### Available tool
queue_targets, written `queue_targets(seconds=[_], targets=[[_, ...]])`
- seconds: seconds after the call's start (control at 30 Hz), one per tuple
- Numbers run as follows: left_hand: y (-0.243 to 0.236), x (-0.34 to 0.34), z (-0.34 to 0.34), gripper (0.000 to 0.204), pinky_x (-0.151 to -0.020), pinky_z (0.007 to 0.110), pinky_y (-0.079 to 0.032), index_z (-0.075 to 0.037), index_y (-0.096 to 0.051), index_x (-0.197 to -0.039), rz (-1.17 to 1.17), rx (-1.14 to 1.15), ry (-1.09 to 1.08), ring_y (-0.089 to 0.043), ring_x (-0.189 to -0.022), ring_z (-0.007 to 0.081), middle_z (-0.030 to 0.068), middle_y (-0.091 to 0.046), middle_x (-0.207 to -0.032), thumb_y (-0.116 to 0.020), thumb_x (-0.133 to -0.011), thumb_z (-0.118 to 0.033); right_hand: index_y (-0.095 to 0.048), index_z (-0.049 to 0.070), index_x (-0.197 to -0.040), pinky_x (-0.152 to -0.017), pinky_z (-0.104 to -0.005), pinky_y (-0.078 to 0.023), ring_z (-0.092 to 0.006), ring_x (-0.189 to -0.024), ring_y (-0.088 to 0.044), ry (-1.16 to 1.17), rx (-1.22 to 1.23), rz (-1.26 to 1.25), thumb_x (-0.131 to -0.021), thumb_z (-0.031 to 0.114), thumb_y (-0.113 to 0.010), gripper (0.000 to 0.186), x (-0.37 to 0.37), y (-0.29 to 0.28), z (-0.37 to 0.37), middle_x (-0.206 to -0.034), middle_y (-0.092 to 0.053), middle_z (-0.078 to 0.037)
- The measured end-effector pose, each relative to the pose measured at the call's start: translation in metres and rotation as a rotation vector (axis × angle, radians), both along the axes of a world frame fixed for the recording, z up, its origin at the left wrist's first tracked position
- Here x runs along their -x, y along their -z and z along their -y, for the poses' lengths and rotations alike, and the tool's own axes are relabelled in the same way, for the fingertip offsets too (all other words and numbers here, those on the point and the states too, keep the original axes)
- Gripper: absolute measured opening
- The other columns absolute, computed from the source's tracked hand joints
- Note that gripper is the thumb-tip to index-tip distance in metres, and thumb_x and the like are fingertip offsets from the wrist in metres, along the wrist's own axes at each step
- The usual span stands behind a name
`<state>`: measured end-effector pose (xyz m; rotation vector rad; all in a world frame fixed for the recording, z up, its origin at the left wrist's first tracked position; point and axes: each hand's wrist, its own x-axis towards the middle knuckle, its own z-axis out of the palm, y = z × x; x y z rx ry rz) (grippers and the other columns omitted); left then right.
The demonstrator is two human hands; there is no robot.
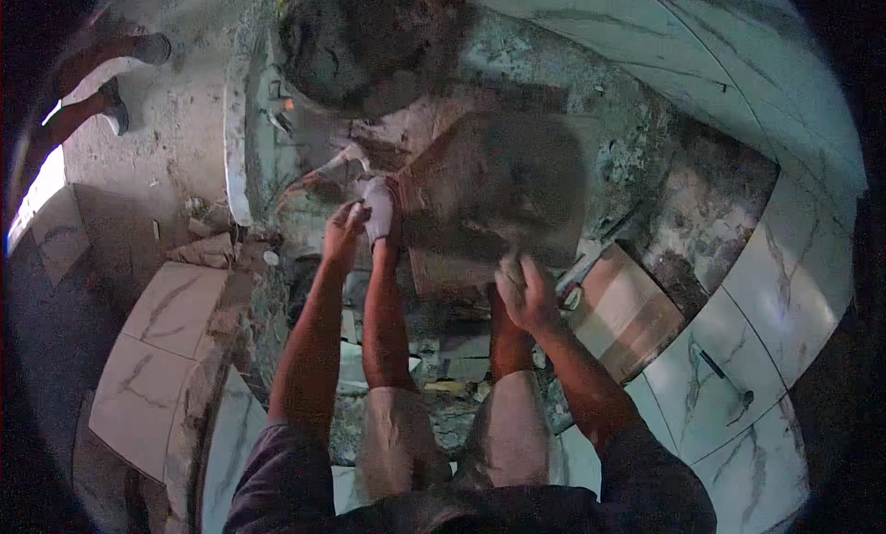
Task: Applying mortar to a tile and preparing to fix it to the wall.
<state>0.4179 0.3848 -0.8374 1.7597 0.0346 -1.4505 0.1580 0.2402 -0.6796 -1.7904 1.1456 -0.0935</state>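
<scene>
With both grips curled narrow, whether around anything I cannot tell, the bare right hand (526,292) by the flat, grey-smeared brown slab's (494,188) near edge should move steadily, the bare left hand (343,229) beside the whitish shoe (378,206).

They wear a dark short-sleeved T-shirt (544,510) whose loose left sleeve (277,479) and right sleeve (655,479) look roughly elbow-length, light beige-grey, roughly knee-length shorts (397,442) with softly creased fabric, and a pale, low-cut left shoe (380,211), its finer details blurred.
</scene>
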Motion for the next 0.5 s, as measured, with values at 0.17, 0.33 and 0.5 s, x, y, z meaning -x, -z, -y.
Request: queue_targets(seconds=[0.17, 0.33, 0.5], targets=[[0.026, 0.094, -0.032, 0.041, -0.066, 0.025, -0.040, -0.004, -0.051, -0.107, -0.295, -0.025, -0.236, -0.051, -0.083, 0.0119, 0.0050, -0.055, -0.095, -0.047, -0.083, -0.037, -0.045, 0.003, -0.078, -0.050, -0.0373, -0.039, -0.0308, -0.055, -0.048, -0.057, 0.260, -0.335, -0.077, 0.024, -0.053, 0.022, 0.108, 0.024, -0.056, -0.062, -0.046, -0.014], [0.035, 0.106, -0.048, 0.045, -0.071, 0.027, -0.040, -0.005, -0.046, -0.112, 0.053, -0.074, 0.166, -0.049, -0.086, 0.0148, 0.0036, -0.051, -0.098, -0.042, -0.084, -0.040, -0.048, 0.003, -0.083, -0.051, -0.0411, -0.039, -0.0332, -0.059, -0.051, -0.096, 0.105, -0.530, -0.082, 0.025, -0.046, 0.022, 0.112, 0.017, -0.058, -0.064, -0.049, -0.015], [-0.003, 0.128, -0.013, 0.033, -0.060, 0.025, -0.037, -0.004, -0.055, -0.093, -0.036, -0.017, -0.142, -0.044, -0.065, 0.0095, -0.0013, -0.052, -0.076, -0.045, -0.084, -0.034, -0.044, 0.001, -0.079, -0.060, -0.0437, -0.041, -0.0377, -0.071, -0.052, -0.062, 0.160, -0.462, -0.080, 0.022, -0.047, 0.022, 0.135, 0.001, -0.062, -0.075, -0.053, -0.020]])
